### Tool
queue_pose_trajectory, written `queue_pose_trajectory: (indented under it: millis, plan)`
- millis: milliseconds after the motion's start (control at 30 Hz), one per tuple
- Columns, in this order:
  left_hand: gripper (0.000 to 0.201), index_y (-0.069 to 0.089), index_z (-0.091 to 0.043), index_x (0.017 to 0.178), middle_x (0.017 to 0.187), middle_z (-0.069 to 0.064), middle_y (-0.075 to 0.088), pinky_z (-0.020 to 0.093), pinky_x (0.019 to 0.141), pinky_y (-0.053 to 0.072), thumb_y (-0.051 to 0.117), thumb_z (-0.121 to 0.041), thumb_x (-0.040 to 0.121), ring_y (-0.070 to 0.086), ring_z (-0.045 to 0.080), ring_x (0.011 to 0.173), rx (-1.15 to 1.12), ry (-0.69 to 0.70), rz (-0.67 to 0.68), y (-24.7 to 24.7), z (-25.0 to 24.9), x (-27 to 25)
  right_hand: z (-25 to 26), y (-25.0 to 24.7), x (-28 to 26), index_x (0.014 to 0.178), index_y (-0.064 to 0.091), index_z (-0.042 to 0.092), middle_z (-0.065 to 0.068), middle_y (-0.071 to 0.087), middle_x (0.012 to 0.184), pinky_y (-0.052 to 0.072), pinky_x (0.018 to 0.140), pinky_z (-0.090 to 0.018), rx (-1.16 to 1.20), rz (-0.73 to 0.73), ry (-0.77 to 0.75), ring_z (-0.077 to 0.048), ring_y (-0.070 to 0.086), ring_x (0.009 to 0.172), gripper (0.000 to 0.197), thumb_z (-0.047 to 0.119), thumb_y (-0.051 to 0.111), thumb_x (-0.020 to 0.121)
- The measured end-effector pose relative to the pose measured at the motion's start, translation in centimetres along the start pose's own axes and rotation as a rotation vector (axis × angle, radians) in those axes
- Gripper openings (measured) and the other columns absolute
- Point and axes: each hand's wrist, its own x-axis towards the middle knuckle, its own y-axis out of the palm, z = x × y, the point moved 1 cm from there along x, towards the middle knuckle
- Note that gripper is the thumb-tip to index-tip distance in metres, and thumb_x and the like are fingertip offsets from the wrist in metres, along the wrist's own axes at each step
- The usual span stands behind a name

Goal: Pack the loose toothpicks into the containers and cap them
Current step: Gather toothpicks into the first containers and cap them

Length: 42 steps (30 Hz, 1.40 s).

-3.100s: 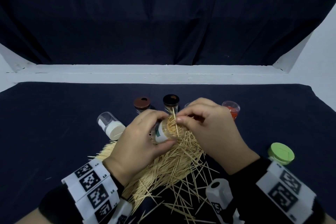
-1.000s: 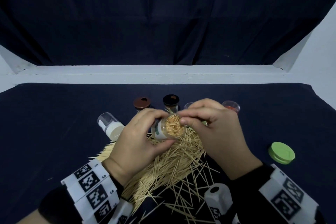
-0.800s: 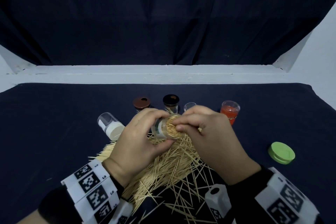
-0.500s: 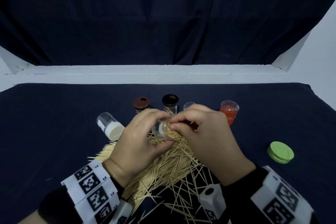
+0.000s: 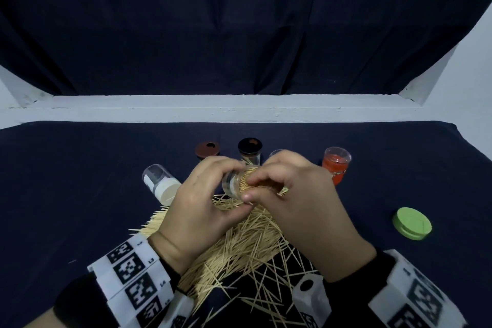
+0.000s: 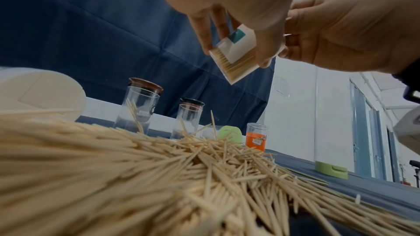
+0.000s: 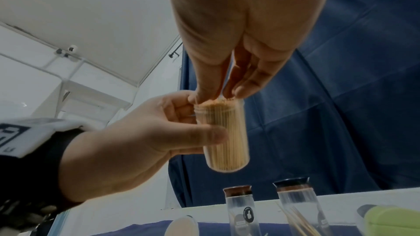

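Observation:
My left hand (image 5: 207,197) grips a clear toothpick container (image 5: 231,184), tilted above the table with its open mouth toward my right hand (image 5: 269,181). The container (image 7: 223,132) is packed full of toothpicks. The right fingertips (image 7: 236,92) rest on the toothpick ends at the mouth, and the thumb touches the rim. In the left wrist view the container (image 6: 236,55) shows a white and teal label. A big pile of loose toothpicks (image 5: 239,242) lies on the dark cloth under both hands. A green cap (image 5: 412,223) lies alone at the right.
Behind the hands stand a brown-lidded container (image 5: 207,149), a black-lidded container (image 5: 249,149) with a few toothpicks inside, and an open red container (image 5: 336,165). A white-capped container (image 5: 159,184) lies on its side at the left. A white ledge borders the table's far edge.
Toothpicks that stuck out of the container's mouth now sit level with the rest. My right hand has shifted left and down onto the mouth, uncovering the red container. The left hand has stayed put.

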Motion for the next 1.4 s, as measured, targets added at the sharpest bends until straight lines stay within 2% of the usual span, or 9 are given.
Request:
queue_pose_trajectory:
  millis: [200, 367, 567, 700, 867, 933, 1100, 1300, 1400]
  plan:
    - [0.044, 0.053, -0.025, 0.113, 0.107, -0.013, 0.054, 0.029, 0.088, 0.05, 0.07, -0.038, 0.074, 0.057, 0.007, 0.103, -0.004, -0.009, -0.008, -0.1, -0.1, 0.0, 0.4, -0.7, 0.1, 0.084, 0.075, 0.024, 0.014, 0.059, 0.085, 0.045, 0.068, -0.014, 0.07, 0.024, 0.002, -0.005, 0.056, 0.079, 0.02, 0.036, 0.077, 0.069]
    - [0.045, 0.054, -0.025, 0.113, 0.107, -0.014, 0.054, 0.03, 0.088, 0.051, 0.071, -0.039, 0.074, 0.058, 0.007, 0.103, -0.031, -0.004, 0.002, 0.0, -0.3, 0.1, -0.5, -0.6, 0.3, 0.08, 0.075, 0.016, 0.013, 0.059, 0.084, 0.045, 0.067, -0.013, -0.006, 0.016, -0.017, -0.004, 0.056, 0.08, 0.008, 0.016, 0.078, 0.072]
    - [0.045, 0.055, -0.024, 0.112, 0.105, -0.013, 0.056, 0.03, 0.087, 0.051, 0.073, -0.037, 0.072, 0.058, 0.007, 0.102, -0.047, -0.013, -0.002, -0.1, 0.0, 0.0, 0.2, -0.2, 0.0, 0.099, 0.074, 0.017, 0.006, 0.062, 0.092, 0.052, 0.068, -0.021, -0.186, 0.06, -0.137, -0.006, 0.059, 0.079, 0.023, 0.022, 0.066, 0.078]
    - [0.047, 0.059, -0.018, 0.111, 0.105, -0.008, 0.059, 0.031, 0.086, 0.052, 0.075, -0.037, 0.071, 0.058, 0.008, 0.102, -0.05, -0.025, -0.017, -0.2, 0.2, 0.0, -0.5, -0.7, 0.3, 0.103, 0.074, 0.017, 0.009, 0.06, 0.094, 0.044, 0.074, -0.011, -0.122, 0.021, -0.112, -0.004, 0.054, 0.087, 0.023, 0.016, 0.066, 0.082]
    - [0.046, 0.059, -0.016, 0.11, 0.105, -0.006, 0.059, 0.029, 0.087, 0.051, 0.075, -0.036, 0.071, 0.057, 0.006, 0.103, -0.055, -0.007, 0.007, 0.0, 0.0, 0.0, 0.0, -0.5, 0.6, 0.087, 0.077, 0.015, 0.004, 0.066, 0.083, 0.039, 0.07, -0.015, -0.263, 0.088, -0.208, -0.018, 0.06, 0.084, 0.018, 0.019, 0.068, 0.071]
    - [0.047, 0.06, -0.015, 0.11, 0.105, -0.008, 0.059, 0.029, 0.087, 0.052, 0.076, -0.036, 0.071, 0.057, 0.006, 0.102, -0.063, -0.012, 0.011, -0.1, -0.1, 0.0, 0.0, -1.4, 0.6, 0.088, 0.077, 0.016, 0.006, 0.065, 0.086, 0.046, 0.073, -0.019, -0.169, 0.036, -0.155, -0.01, 0.059, 0.085, 0.015, 0.02, 0.067, 0.077]
    - [0.046, 0.06, -0.013, 0.109, 0.109, -0.009, 0.057, 0.027, 0.089, 0.051, 0.078, -0.032, 0.07, 0.057, 0.006, 0.103, -0.093, -0.034, 0.049, 0.1, -0.2, 0.0, -0.4, -4.2, 0.0, 0.086, 0.074, 0.018, 0.016, 0.063, 0.081, 0.04, 0.071, -0.004, -0.106, -0.217, -0.006, 0.004, 0.057, 0.08, 0.005, 0.016, 0.071, 0.083]
    - [0.048, 0.056, -0.024, 0.11, 0.111, -0.017, 0.053, 0.024, 0.091, 0.05, 0.08, -0.031, 0.068, 0.056, 0.003, 0.102, -0.059, -0.074, 0.111, 0.0, 0.1, 0.1, -4.0, -6.5, -2.2, 0.104, 0.068, 0.021, 0.007, 0.061, 0.086, 0.041, 0.063, -0.012, -0.463, 0.335, 0.485, -0.006, 0.056, 0.076, 0.021, 0.03, 0.068, 0.085]
    - [0.05, 0.055, -0.023, 0.109, 0.109, -0.02, 0.051, 0.026, 0.09, 0.049, 0.082, -0.025, 0.066, 0.055, 0.004, 0.099, -0.009, -0.078, 0.113, 0.0, 0.3, 0.1, -5.5, -6.8, -4.0, 0.116, 0.058, 0.022, 0.008, 0.053, 0.096, 0.045, 0.078, -0.024, -0.716, 0.731, 0.656, -0.012, 0.054, 0.09, 0.045, 0.047, 0.069, 0.08]
